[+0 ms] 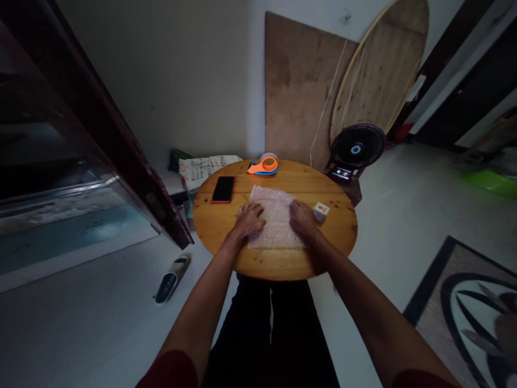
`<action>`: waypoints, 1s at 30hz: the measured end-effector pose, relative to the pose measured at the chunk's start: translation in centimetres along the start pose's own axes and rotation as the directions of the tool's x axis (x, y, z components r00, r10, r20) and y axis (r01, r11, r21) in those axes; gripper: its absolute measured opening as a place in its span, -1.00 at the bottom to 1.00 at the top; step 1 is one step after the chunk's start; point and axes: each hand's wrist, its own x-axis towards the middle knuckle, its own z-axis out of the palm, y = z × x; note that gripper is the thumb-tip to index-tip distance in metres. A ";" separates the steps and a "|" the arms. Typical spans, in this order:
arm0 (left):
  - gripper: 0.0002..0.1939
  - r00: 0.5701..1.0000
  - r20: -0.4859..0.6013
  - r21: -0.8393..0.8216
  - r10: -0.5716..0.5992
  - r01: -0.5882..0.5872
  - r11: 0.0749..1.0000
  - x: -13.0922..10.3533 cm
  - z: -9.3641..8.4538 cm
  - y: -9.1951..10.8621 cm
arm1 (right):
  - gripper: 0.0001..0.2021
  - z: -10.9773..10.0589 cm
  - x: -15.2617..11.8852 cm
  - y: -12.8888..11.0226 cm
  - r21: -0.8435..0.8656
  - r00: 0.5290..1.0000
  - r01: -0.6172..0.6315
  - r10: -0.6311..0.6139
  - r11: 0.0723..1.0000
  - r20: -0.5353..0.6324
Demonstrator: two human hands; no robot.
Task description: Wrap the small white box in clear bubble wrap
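A sheet of bubble wrap [277, 218] lies on the round wooden table [214, 229], clear with a pinkish tint. My left hand [248, 220] holds its left edge, fingers bent over the sheet and the thumb a little apart. At the opposite edge, my right hand [302, 216] has its fingers curled onto the wrap; their tips are partly hidden. Just right of that hand sits a small white and grey box [321, 211], not touched. Whether anything lies beneath the wrap I cannot tell.
An orange and blue tape dispenser [264, 166] stands at the table's far edge, and a phone [223, 189] lies at the left. A dark round fan-like device [357, 148] is beyond the right edge. Boards [301, 86] lean on the wall. A slipper [172, 280] lies on the floor.
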 end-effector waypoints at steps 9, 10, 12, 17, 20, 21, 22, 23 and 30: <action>-0.51 1.000 -0.008 -0.003 0.011 -0.011 1.000 -0.1 -0.1 -0.1 | -0.65 -0.4 -0.2 0.0 0.002 0.998 0.062 -0.062 0.998 -0.028; -0.51 1.000 -0.006 -0.003 0.015 -0.015 1.000 -0.2 -0.1 0.0 | -0.66 -0.4 -0.3 0.0 0.005 0.998 0.064 -0.064 0.998 -0.023; -0.52 1.000 -0.003 -0.013 0.022 -0.022 1.000 -0.2 -0.1 0.0 | -0.67 -0.4 -0.3 -0.1 0.013 0.998 0.066 -0.066 0.998 -0.011; -0.49 1.000 0.002 -0.003 0.002 -0.002 1.000 -0.1 -0.2 0.2 | -0.67 -0.8 -0.1 0.2 0.027 0.994 0.092 -0.094 0.995 0.047; -0.44 1.000 0.022 0.010 0.008 -0.008 1.000 -0.2 -0.4 0.3 | -0.71 -1.8 0.4 0.4 0.024 0.982 0.148 -0.150 0.989 0.117; -0.45 1.000 0.022 0.011 0.010 -0.010 1.000 -0.2 -0.4 0.4 | -0.72 -2.3 0.5 0.4 0.021 0.975 0.167 -0.168 0.986 0.142; -0.46 1.000 0.022 0.011 0.011 -0.011 1.000 -0.3 -0.5 0.4 | -0.73 -2.8 0.6 0.5 0.018 0.969 0.183 -0.183 0.983 0.166; -0.47 1.000 0.020 0.012 0.011 -0.011 1.000 -0.4 -0.6 0.5 | -0.74 -3.3 0.7 0.6 0.014 0.963 0.195 -0.194 0.981 0.187; -0.55 0.998 -0.022 0.010 0.054 -0.053 0.999 -0.7 -0.7 0.8 | -0.72 -6.3 -1.2 2.2 -0.022 0.974 0.188 -0.183 0.982 0.135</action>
